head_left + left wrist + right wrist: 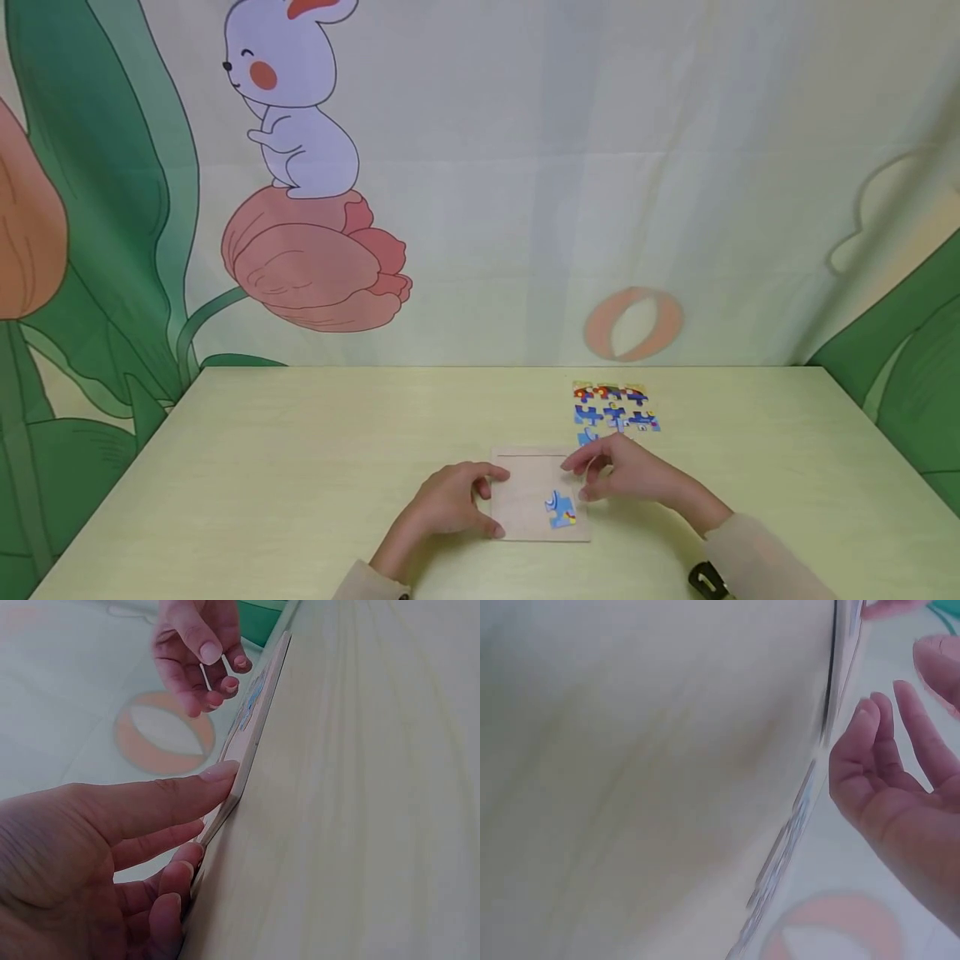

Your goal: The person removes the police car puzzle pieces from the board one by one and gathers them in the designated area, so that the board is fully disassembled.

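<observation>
A shallow wooden puzzle board (522,493) lies near the front of the table. One blue puzzle piece (561,512) rests inside it, towards the lower right. My left hand (448,502) holds the board's left side, the thumb at the near corner and the index finger farther up. In the left wrist view, the left thumb (180,796) lies on the board's edge and the other fingers bend beside it. Over the board's right edge hovers my right hand (637,475), fingers loosely bent. Nothing shows between its fingers in the right wrist view.
Several loose puzzle pieces (615,412) lie in rows beyond the right hand, which partly hides the nearest ones. The pale wooden table (300,450) ends at the back against a printed curtain (480,208) with a rabbit and flowers.
</observation>
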A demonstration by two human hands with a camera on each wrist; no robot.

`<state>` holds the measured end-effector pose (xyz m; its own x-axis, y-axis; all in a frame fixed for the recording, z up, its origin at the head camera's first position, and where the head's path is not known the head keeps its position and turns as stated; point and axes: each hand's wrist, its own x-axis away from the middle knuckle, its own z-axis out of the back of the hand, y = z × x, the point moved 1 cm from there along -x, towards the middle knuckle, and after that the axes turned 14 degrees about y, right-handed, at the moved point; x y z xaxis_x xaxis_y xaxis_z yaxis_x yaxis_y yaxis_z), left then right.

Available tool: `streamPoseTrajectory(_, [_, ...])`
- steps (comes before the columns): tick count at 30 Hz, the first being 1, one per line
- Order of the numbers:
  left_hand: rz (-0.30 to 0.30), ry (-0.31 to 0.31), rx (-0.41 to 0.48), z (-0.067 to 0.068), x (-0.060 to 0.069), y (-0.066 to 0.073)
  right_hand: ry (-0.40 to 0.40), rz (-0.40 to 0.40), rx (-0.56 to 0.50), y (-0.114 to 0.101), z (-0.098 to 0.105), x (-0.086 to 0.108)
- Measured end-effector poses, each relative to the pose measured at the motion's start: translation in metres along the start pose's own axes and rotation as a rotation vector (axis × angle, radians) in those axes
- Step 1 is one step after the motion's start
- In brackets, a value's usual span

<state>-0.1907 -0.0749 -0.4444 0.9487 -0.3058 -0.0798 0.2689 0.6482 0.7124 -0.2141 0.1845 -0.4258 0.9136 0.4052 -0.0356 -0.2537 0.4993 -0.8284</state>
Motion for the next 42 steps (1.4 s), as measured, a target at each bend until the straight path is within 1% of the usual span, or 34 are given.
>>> streamPoseTrajectory(5, [0.007,-0.002,0.006,0.000,0.000,0.001,-0.042,0.013,-0.020,-0.007,-0.013,0.001])
streamPoseTrajectory(8, [0.004,-0.001,0.006,0.000,-0.001,0.001,-0.047,0.009,0.007,-0.009,-0.018,0.001])
streamPoseTrajectory(12, [0.000,-0.001,0.002,0.000,-0.001,0.001,-0.036,0.019,0.062,-0.013,-0.022,0.001])
streamPoseTrajectory(19, [-0.006,-0.002,0.010,0.003,0.000,0.003,-0.036,0.025,0.104,-0.018,-0.027,0.003])
streamPoseTrajectory(26, [0.001,-0.006,0.023,0.003,0.001,0.004,-0.017,0.104,0.203,-0.020,-0.031,0.004])
streamPoseTrajectory(38, [-0.002,-0.004,0.018,0.002,0.001,0.002,0.002,0.187,0.278,-0.024,-0.033,0.007])
streamPoseTrajectory(42, [-0.003,-0.004,0.018,0.002,0.001,0.002,0.002,0.198,0.268,-0.026,-0.033,0.008])
